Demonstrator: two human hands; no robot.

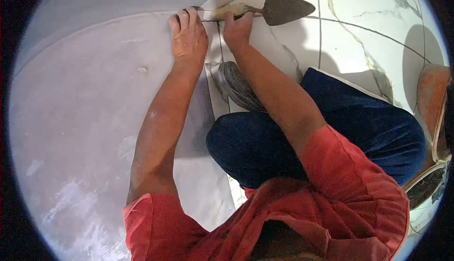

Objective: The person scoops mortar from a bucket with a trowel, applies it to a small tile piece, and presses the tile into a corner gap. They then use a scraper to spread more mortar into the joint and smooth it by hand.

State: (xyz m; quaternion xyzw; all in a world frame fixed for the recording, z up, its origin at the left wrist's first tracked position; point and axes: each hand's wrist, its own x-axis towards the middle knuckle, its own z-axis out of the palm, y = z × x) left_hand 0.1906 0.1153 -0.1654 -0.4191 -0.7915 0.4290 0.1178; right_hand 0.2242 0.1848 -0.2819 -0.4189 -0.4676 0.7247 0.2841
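Both arms extended toward upper centre; right hand closed on trowel handle, blade pointing right; left hand curled, grip cannot be told.

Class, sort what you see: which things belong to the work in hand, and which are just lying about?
Seem to belong:
Trowel, its handle at the right hand's fingers
Floor tiles, with the left hand near a joint

Seems just lying about:
Reddish-brown object at the right edge, partly cut off, its use unclear
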